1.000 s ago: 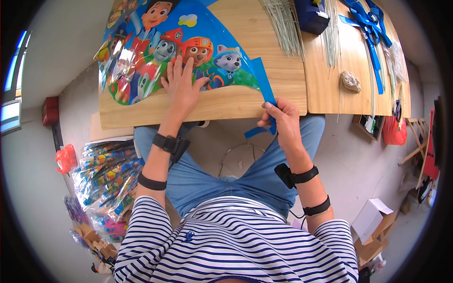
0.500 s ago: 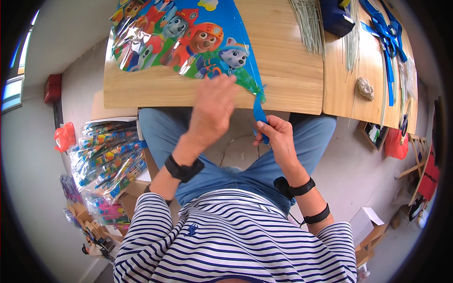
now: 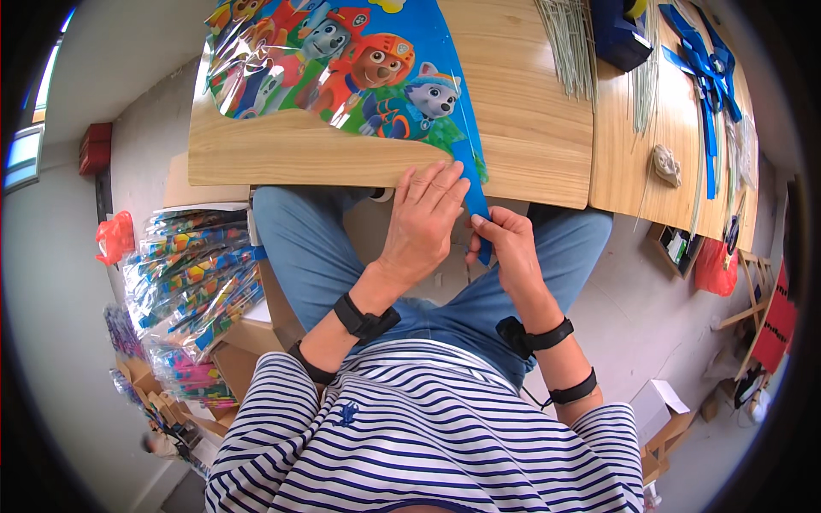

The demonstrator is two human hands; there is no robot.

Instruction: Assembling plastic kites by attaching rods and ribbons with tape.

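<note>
Foil balloon (image 3: 342, 60) lies flat, its blue neck (image 3: 475, 192) pointing toward both hands.
</note>
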